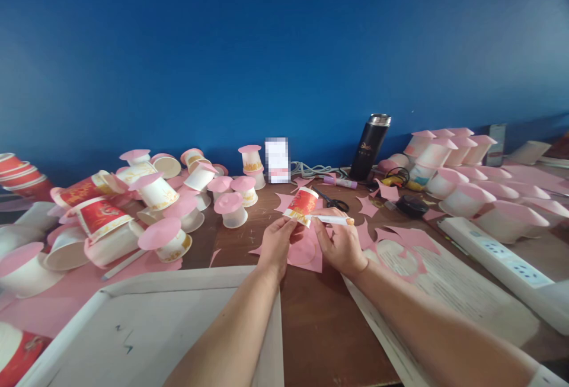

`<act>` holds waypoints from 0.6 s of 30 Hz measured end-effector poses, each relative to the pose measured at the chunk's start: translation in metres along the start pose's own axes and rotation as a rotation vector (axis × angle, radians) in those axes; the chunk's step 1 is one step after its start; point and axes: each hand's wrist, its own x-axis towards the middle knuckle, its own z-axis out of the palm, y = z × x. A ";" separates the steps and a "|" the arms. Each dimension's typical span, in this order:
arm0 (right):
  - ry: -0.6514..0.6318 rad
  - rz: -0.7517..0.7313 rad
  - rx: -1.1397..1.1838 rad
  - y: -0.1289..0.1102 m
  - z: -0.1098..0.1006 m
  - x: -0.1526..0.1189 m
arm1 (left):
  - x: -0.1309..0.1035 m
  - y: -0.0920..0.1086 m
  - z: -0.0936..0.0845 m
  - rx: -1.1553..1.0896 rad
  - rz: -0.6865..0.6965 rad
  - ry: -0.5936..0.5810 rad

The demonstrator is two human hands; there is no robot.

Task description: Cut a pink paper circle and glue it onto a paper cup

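Near the middle of the desk, a red and white paper cup (302,202) is tilted, with gold print near its rim. My left hand (276,243) pinches the cup's rim from the lower left. In my right hand (341,243) is a white stick-like object (331,220), held level with its left end close to the cup; its exact kind is unclear. Under both hands lies a pink paper sheet (306,253). Black scissors (336,203) rest just behind my right hand, partly covered by pink scraps.
Many cups with pink paper discs (162,234) crowd the left; more capped cups (466,200) stand right. A black bottle (370,147), lit phone (278,160) and glue stick (340,182) are behind. A white power strip (507,268) lies right, a white tray (146,322) front left.
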 end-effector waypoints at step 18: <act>0.031 -0.024 -0.009 -0.001 -0.003 0.002 | 0.001 0.002 -0.002 -0.098 -0.055 -0.032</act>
